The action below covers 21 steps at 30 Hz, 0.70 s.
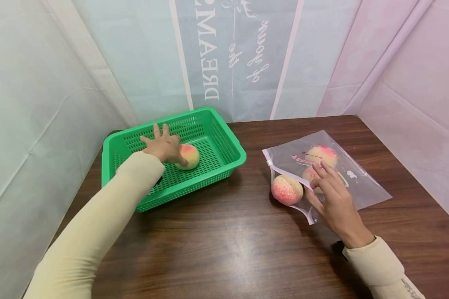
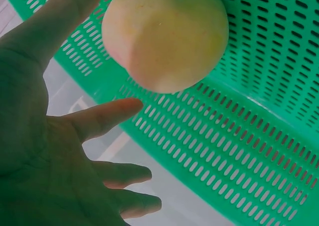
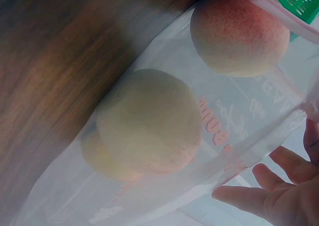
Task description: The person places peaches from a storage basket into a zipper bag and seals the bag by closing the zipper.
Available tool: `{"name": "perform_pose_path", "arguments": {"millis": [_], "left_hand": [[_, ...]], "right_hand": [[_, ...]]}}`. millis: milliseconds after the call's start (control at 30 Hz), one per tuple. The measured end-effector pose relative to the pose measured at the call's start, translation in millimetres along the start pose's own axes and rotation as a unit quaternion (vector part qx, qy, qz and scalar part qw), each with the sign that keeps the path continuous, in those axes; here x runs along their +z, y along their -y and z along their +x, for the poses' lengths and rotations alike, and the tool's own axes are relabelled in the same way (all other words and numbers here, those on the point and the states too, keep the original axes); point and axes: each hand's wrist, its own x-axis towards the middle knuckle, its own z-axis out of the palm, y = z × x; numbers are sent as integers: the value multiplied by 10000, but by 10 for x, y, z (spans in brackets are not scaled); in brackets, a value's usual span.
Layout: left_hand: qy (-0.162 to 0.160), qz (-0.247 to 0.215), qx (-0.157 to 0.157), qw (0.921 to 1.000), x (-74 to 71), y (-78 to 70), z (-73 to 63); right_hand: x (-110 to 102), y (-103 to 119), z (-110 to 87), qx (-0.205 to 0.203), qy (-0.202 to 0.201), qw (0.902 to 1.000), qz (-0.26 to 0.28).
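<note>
My left hand [image 1: 163, 145] reaches into a green basket [image 1: 230, 162], its fingers spread beside a yellow-and-pink peach [image 1: 190, 155]. In the left wrist view the thumb and fingers stand apart around the near side of that peach [image 2: 167, 37], not closed on it. My right hand [image 1: 336, 203] pinches the mouth edge of a clear zip bag [image 1: 370, 192] between thumb and index finger, other fingers extended over the bag. One peach [image 1: 286, 189] lies just within the open mouth. Two more peaches show deeper inside, one peach [image 1: 323, 155] at the back and another partly behind my fingers.
The bag and basket stand on a dark wooden table [image 1: 217, 249], basket at left, bag at right. A printed cloth [image 1: 243, 54] hangs behind the table, and pale cloth walls [image 1: 26, 124] close in both sides. A small slider sits at the bag mouth's far end.
</note>
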Motion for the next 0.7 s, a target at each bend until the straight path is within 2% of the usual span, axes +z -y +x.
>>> {"name": "perform_pose_path", "arguments": {"millis": [300,533,700], "left_hand": [[86,159,-167,9997,63,-35,82],[312,464,-255,9981,85,-87,114],[257,588,-309,9975,99,-124,125]], "right_hand": [[-2,-6,-4,18,-19,10000,28],[-18,-13,-7,42,-31,10000,-5],[-22,-10,0,24,-32,10000,11]]}}
